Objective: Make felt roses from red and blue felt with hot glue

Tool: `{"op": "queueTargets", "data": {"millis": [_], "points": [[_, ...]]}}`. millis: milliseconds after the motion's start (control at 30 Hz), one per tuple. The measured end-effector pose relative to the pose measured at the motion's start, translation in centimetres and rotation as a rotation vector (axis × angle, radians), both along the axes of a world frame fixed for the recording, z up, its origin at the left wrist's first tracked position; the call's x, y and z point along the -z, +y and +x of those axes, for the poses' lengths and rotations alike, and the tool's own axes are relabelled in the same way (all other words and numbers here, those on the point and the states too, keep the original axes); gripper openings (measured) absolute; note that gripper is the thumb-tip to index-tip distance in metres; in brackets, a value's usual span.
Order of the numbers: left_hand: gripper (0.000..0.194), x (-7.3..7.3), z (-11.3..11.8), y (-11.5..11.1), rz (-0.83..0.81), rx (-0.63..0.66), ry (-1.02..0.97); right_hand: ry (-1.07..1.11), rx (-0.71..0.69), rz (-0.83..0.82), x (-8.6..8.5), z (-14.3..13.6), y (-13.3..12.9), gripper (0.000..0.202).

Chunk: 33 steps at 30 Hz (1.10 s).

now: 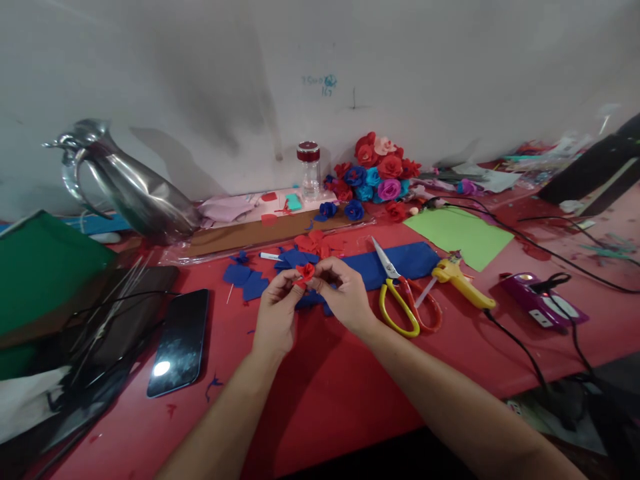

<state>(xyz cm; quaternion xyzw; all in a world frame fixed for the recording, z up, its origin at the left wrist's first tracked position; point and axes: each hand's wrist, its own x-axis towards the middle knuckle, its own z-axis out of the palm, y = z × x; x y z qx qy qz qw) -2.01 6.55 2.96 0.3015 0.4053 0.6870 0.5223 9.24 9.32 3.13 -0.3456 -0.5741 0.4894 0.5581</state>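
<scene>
Between both hands, above the middle of the red table, is a small red paper flower. My left hand pinches it from the left with thumb and fingers. From the right, my right hand has its thumb and fingertips closed on the flower's edge. Behind the hands lie loose red paper petals and cut blue paper pieces. A folded strip of blue paper stretches out to the right. Scissors with yellow and red handles rest partly on that strip.
A yellow glue gun and a purple power strip with cords lie to the right. A phone lies left. At the back stand a steel jug, a glass jar and a paper-flower bunch. Green paper lies right of centre.
</scene>
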Motion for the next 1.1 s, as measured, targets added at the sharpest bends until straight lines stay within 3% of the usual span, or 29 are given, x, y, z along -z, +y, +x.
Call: {"op": "queueTargets", "data": {"millis": [667, 1100], "points": [[0.021, -0.34, 0.13, -0.44, 0.034, -0.009, 0.011, 0.010, 0.032, 0.189, 0.35, -0.12, -0.39, 0.009], [0.021, -0.06, 0.18, -0.53, 0.033, -0.040, -0.015, 0.125, -0.017, 0.066, 0.48, -0.51, -0.73, 0.009]]}}
